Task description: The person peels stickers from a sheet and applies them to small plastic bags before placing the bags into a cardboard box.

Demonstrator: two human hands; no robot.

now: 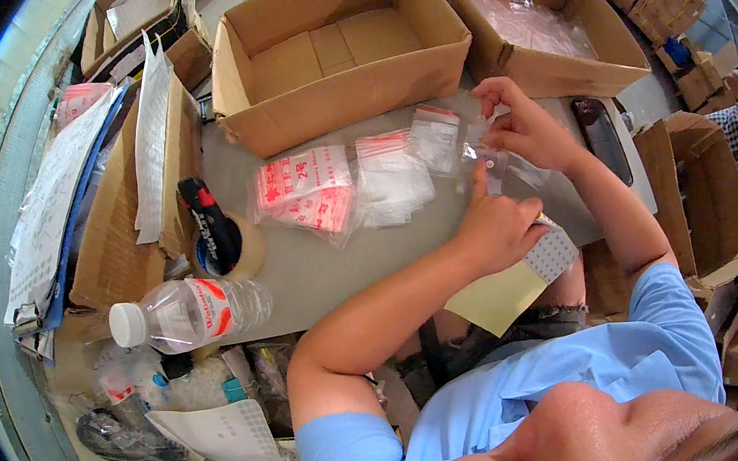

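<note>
My right hand [536, 136] pinches a small clear plastic bag [474, 148] over the grey table. The index finger of my left hand [497, 225] is stretched out and presses on that bag, where a small pale dot shows. The other left fingers are curled at the top of a sheet of grey dot stickers with yellow backing [494, 294], which hangs over the table's near edge. Beside the right hand more clear bags [524, 171] lie on the table. To the left lie a few red-topped zip bags [436, 138], a fanned stack of zip bags [393, 181] and a red-printed bag pack [303, 192].
An open cardboard box [344, 108] stands at the back; another box [567, 69] holds clear bags. A phone [601, 139] lies at the right. On the left are a plastic bottle [189, 312], a tape roll [246, 251] with a black marker [211, 223], and a clipboard [59, 215].
</note>
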